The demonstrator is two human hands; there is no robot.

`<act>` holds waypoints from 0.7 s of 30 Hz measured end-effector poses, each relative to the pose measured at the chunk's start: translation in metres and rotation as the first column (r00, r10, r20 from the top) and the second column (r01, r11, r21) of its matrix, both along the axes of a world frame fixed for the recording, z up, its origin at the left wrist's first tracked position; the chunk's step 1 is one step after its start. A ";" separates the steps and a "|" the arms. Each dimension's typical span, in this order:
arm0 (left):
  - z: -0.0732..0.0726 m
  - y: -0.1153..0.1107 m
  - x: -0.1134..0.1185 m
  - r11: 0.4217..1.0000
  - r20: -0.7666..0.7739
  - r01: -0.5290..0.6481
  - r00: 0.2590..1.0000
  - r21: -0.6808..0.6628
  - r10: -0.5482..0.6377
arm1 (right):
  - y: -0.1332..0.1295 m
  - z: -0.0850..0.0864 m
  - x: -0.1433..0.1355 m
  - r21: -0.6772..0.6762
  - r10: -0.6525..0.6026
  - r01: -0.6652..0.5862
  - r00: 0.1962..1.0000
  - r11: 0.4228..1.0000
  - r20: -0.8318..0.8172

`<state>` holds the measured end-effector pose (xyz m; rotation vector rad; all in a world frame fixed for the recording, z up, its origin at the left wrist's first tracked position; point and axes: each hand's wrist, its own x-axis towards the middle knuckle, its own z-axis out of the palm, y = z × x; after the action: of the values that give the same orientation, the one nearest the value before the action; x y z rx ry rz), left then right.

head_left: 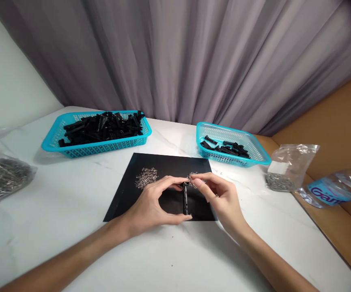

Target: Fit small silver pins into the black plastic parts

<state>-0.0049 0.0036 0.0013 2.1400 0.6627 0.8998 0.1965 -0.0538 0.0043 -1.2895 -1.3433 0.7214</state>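
Note:
My left hand [151, 202] grips a narrow black plastic part [185, 199] lengthwise, its thumb at the near end and its fingers at the far end. The part is held over a black mat [122, 202]. At the far end of the part, the thumb and forefinger of my right hand [220, 192] are pinched together; whatever is between them is too small to make out. A pile of small metal pieces [146, 177] lies on the mat left of the part. A second pile of small metal pieces [192, 176] is partly hidden behind my right fingers.
A blue basket [105, 147] heaped with black parts stands back left. Another blue basket [234, 162] with fewer black parts is back right. Clear bags of metal pieces lie left [5, 174] and right [280, 180], beside a plastic bottle [339, 188] at the table's right edge.

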 end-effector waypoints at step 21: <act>-0.002 -0.003 0.004 0.997 -0.090 0.055 0.995 0.058 -0.049 | 0.008 -0.001 0.007 -0.179 0.127 -0.135 0.990 0.974 -0.055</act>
<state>-0.0005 0.0005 -0.0010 2.2510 0.6276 0.8107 0.2033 -0.0456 0.0035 -1.3293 -1.3612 0.9781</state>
